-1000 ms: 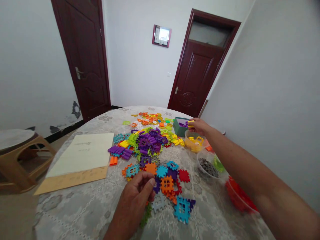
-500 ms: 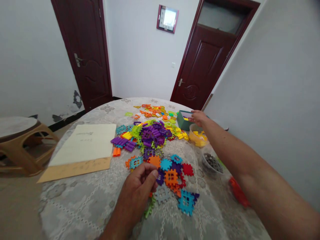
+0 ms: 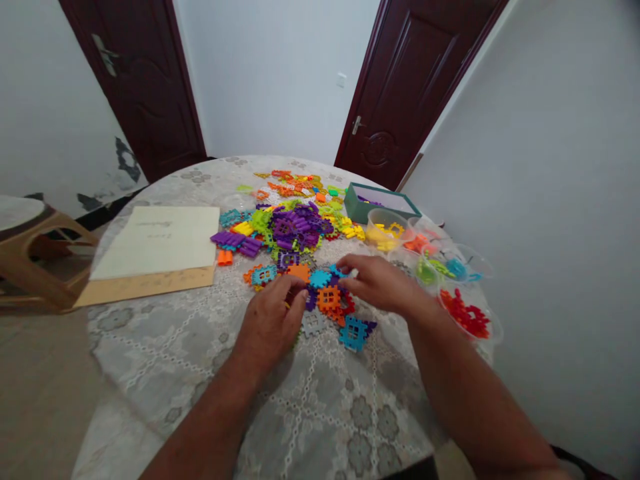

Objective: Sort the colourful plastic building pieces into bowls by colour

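Note:
My left hand point(image 3: 275, 312) is curled at the near left of a group of notched plastic building tiles, its thumb and fingers together. A sliver of yellow shows at its fingers, too small to make out. My right hand point(image 3: 373, 281) reaches in from the right with thumb and fingers apart, close to a blue tile point(image 3: 338, 270); contact is unclear. Between the hands lie a light blue tile point(image 3: 320, 279), an orange tile point(image 3: 299, 272) and an orange window tile point(image 3: 329, 300). Nearer are a grey tile point(image 3: 313, 324) and a blue window tile point(image 3: 354, 333).
Behind is a heap of purple pieces point(image 3: 297, 223), with orange pieces point(image 3: 295, 189) beyond. A green box point(image 3: 360, 210) and tubs of yellow pieces point(image 3: 384, 237) and red pieces point(image 3: 465, 315) stand right. Paper sheets point(image 3: 155, 243) lie left on the patterned tablecloth point(image 3: 320, 407).
My right hand has come back from the green box and yellow tub to the tiles beside my left hand. The view has tilted down, uncovering more tubs at the right.

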The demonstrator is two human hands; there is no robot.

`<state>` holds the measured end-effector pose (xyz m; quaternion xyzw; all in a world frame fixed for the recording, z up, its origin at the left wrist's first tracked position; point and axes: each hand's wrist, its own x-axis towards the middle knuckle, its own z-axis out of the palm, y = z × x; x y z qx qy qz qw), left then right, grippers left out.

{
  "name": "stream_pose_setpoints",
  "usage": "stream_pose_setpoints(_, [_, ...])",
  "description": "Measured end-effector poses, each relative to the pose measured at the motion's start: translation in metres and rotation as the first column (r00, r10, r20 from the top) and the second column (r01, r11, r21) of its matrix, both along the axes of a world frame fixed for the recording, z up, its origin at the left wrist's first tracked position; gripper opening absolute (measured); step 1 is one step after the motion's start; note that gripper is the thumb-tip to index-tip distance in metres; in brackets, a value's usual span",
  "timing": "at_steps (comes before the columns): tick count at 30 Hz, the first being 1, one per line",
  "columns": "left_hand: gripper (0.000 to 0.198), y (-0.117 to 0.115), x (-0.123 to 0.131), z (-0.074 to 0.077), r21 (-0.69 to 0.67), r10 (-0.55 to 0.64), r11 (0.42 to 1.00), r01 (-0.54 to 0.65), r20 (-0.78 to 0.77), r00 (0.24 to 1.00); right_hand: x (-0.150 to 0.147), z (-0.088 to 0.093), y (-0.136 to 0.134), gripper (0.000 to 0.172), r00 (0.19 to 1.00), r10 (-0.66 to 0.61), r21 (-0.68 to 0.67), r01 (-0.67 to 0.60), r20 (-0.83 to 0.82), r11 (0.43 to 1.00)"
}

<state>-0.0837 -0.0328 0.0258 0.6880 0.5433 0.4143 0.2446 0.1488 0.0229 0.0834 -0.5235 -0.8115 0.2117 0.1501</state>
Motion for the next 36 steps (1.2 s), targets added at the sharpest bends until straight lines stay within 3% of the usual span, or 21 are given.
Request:
stream_pose_setpoints(3, [0.017,-0.001,0.004,-0.003,0.032,-0.033,0.999,0.035,-0.087,0.996,-0.010,-0.029,-0.033,0.022,0.978,-0.084,0.087,0.068,0.191,0.994])
stream_pose_setpoints(7, [0.018,-0.001,0.006,-0.007,0.013,-0.061,0.998,0.063,-0.120,0.991,-0.022,-0.052,-0.041,0.041,0.955,-0.153,0.120,0.126,0.255,0.985])
stream_pose_setpoints(11, [0.018,0.000,0.008,-0.008,0.017,-0.070,0.997,0.073,-0.126,0.990,-0.022,-0.064,-0.033,0.047,0.987,-0.129,0.112,0.118,0.099,0.987])
stream_pose_setpoints(15, [0.017,-0.001,0.009,-0.008,0.023,-0.063,0.998,0.066,-0.108,0.992,-0.009,-0.068,-0.022,0.051,0.972,-0.114,-0.035,0.109,-0.206,0.993])
stream_pose_setpoints(18, [0.018,-0.001,0.008,-0.008,0.001,-0.057,0.998,0.057,-0.090,0.994,0.001,-0.066,-0.015,0.052,0.886,-0.194,-0.232,0.102,-0.421,0.967])
stream_pose_setpoints(22, [0.025,0.000,0.009,-0.005,-0.076,-0.075,0.994,0.074,-0.015,0.997,-0.002,-0.060,-0.013,0.053,0.671,-0.289,-0.400,-0.011,-0.683,0.917])
stream_pose_setpoints(26, [0.040,-0.001,0.011,-0.002,-0.186,-0.107,0.974,0.127,0.116,0.987,-0.022,-0.061,-0.021,0.049,0.506,-0.294,-0.391,-0.094,-0.811,0.916])
stream_pose_setpoints(31, [0.028,0.001,0.007,0.001,-0.260,-0.156,0.951,0.169,0.067,0.985,-0.041,-0.073,-0.024,0.044,0.423,-0.267,-0.361,-0.157,-0.866,0.919])
stream_pose_setpoints(36, [0.033,0.006,0.004,-0.001,-0.297,-0.060,0.949,0.104,0.154,0.986,-0.036,-0.077,-0.018,0.038,0.372,-0.296,-0.358,-0.108,-0.880,0.927])
